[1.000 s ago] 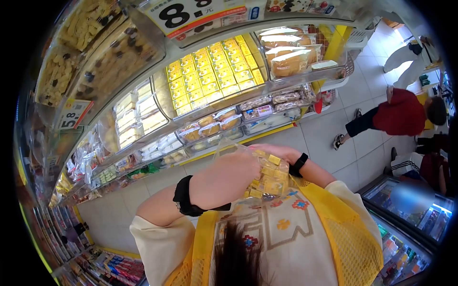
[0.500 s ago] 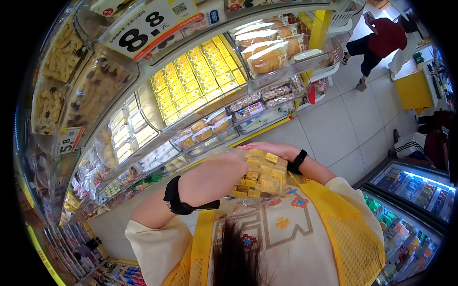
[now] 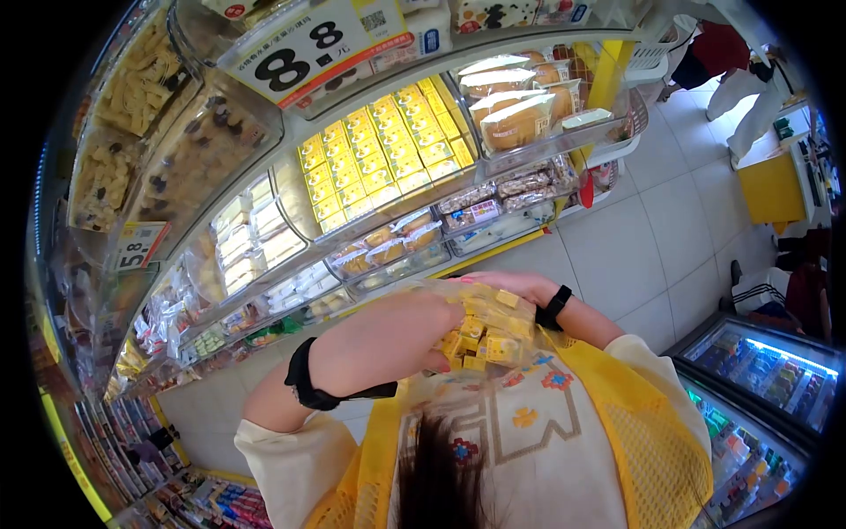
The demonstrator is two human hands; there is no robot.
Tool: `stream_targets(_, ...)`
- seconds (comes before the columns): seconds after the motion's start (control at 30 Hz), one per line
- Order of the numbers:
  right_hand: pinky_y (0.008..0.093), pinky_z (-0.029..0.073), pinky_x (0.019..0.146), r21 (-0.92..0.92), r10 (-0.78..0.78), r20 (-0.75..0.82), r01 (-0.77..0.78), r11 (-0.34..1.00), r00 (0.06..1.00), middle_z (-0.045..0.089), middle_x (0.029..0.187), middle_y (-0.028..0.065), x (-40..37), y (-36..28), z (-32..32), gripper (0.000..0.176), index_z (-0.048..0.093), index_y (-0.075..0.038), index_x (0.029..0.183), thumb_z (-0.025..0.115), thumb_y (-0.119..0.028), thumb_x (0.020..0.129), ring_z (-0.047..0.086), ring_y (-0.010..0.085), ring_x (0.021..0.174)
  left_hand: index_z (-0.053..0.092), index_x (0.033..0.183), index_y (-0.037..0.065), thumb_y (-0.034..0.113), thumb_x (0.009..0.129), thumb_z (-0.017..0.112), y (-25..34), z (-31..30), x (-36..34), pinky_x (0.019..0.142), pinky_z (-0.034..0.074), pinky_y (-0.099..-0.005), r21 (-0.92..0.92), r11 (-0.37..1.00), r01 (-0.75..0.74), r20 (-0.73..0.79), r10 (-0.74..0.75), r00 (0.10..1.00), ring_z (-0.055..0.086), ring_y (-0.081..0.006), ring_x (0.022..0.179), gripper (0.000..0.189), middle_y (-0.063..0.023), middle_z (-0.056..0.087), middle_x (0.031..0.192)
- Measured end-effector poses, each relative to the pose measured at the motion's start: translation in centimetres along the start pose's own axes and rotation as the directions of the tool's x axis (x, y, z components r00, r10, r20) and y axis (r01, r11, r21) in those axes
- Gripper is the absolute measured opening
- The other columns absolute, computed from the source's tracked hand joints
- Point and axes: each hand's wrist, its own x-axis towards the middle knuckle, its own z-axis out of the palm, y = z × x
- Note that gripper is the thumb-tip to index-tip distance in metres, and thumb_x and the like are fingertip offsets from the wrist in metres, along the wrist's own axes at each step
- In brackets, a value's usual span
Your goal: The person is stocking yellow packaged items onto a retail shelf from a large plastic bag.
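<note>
A clear plastic bag point(image 3: 493, 339) filled with small yellow boxes is held up close to my chest. My left hand point(image 3: 414, 322) comes in from the left and curls round the near left side of the bag, its thumb showing below the boxes and most of its fingers hidden. Along the far side, my right hand point(image 3: 509, 284) wraps the top of the bag, with its fingertips partly covered by plastic. In front of me, rows of similar yellow boxes point(image 3: 374, 154) fill a lit shelf compartment.
Wrapped bread point(image 3: 511, 119) sits right of the yellow boxes, under a price sign point(image 3: 313, 53). White baskets point(image 3: 648, 57) hang at the shelf end. A glass-topped freezer point(image 3: 749, 361) stands at right. People are near a yellow counter point(image 3: 769, 189); tiled floor point(image 3: 630, 247) runs between.
The shelves have shifted slightly right in view. My left hand has moved a little, and its thumb now shows against the bag. The person in red is farther toward the upper edge.
</note>
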Motion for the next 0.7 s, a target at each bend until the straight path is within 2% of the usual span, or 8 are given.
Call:
stream_targets(0.07,0.0284,0.042,0.100,0.069,0.020,0.029,-0.022,0.997,0.999,0.052,0.136,0.0050,0.2,0.3,-0.3,0.049,0.046,-0.005,0.139,0.049,-0.034,0.100,0.052,0.0125,0.119,0.061,0.094,0.004,0.016,0.071,0.080,0.7,-1.7,-0.5,0.072,0.050,-0.0356,0.038,0.994,0.100,0.025,-0.101,0.995,0.062,-0.0330,0.085,0.031,-0.0137,0.061,0.087)
stream_targets(0.13,0.0281,0.042,0.100,0.090,0.040,0.035,-0.043,0.995,0.999,0.052,0.136,0.0053,0.4,0.4,-0.3,0.048,0.046,-0.004,0.139,0.048,-0.033,0.100,0.052,0.0124,0.119,0.061,0.093,0.005,0.022,0.071,0.083,1.0,-3.6,-1.2,0.060,0.049,-0.0319,-0.088,0.994,0.064,-0.201,-0.081,0.976,0.063,-0.0258,0.065,0.036,-0.0092,0.061,0.076)
stream_targets(0.17,0.0280,0.042,0.100,0.135,0.056,0.044,-0.062,0.989,0.997,0.052,0.136,0.0055,0.2,0.4,-0.3,0.048,0.046,-0.003,0.138,0.048,-0.032,0.100,0.052,0.0123,0.119,0.061,0.093,0.005,0.024,0.070,0.085,0.6,-4.2,-1.4,0.052,0.045,-0.0266,-0.093,0.995,0.027,-0.328,-0.056,0.943,0.060,-0.0147,0.056,0.038,-0.0050,0.062,0.073)
stream_targets(0.27,0.0277,0.042,0.100,0.177,0.040,0.046,-0.048,0.983,0.998,0.052,0.136,0.0056,0.7,1.1,-0.9,0.047,0.046,-0.002,0.138,0.049,-0.031,0.100,0.052,0.0120,0.119,0.062,0.094,0.005,0.020,0.070,0.085,0.3,-6.4,-1.0,0.053,0.043,-0.0227,-0.205,0.970,0.127,-0.495,-0.215,0.842,0.057,-0.0082,0.056,0.036,-0.0016,0.061,0.070)
stream_targets(0.4,0.0271,0.043,0.100,0.122,-0.008,-0.015,0.009,0.993,1.000,0.052,0.135,0.0054,-0.1,0.4,-0.4,0.048,0.046,-0.002,0.138,0.050,-0.030,0.100,0.052,0.0114,0.118,0.059,0.099,0.001,0.017,0.077,0.078,-3.1,-8.2,2.3,0.056,0.048,-0.0305,-0.138,0.962,0.236,-0.610,-0.270,0.745,0.061,-0.0189,0.060,0.033,-0.0110,0.064,0.078)
stream_targets(0.47,0.0269,0.043,0.099,0.116,-0.038,-0.028,0.041,0.992,0.999,0.053,0.135,0.0053,-0.3,0.5,-0.6,0.048,0.046,-0.002,0.138,0.051,-0.031,0.100,0.052,0.0112,0.118,0.058,0.102,0.001,0.015,0.080,0.074,-7.1,-7.5,4.7,0.060,0.047,-0.0335,0.150,0.945,0.291,-0.741,-0.087,0.666,0.060,-0.0212,0.063,0.031,-0.0119,0.061,0.076)
stream_targets(0.57,0.0268,0.043,0.099,0.138,-0.070,-0.060,0.078,0.987,0.996,0.053,0.134,0.0052,-1.2,0.5,-0.5,0.049,0.046,-0.002,0.138,0.051,-0.031,0.099,0.052,0.0111,0.118,0.055,0.113,0.000,0.016,0.085,0.066,-11.4,-7.6,7.4,0.077,0.049,-0.0411,0.259,0.917,0.303,-0.767,0.005,0.641,0.061,-0.0380,0.090,0.033,-0.0210,0.064,0.098)
stream_targets(0.7,0.0271,0.044,0.099,0.181,-0.097,-0.129,0.119,0.976,0.987,0.052,0.135,0.0054,-2.5,0.8,-0.7,0.050,0.045,-0.001,0.138,0.051,-0.032,0.099,0.052,0.0117,0.118,0.057,0.117,0.003,0.028,0.091,0.057,-15.4,-10.3,10.7,0.085,0.048,-0.0442,0.350,0.816,0.461,-0.750,-0.051,0.660,0.060,-0.0387,0.098,0.036,-0.0218,0.063,0.105)
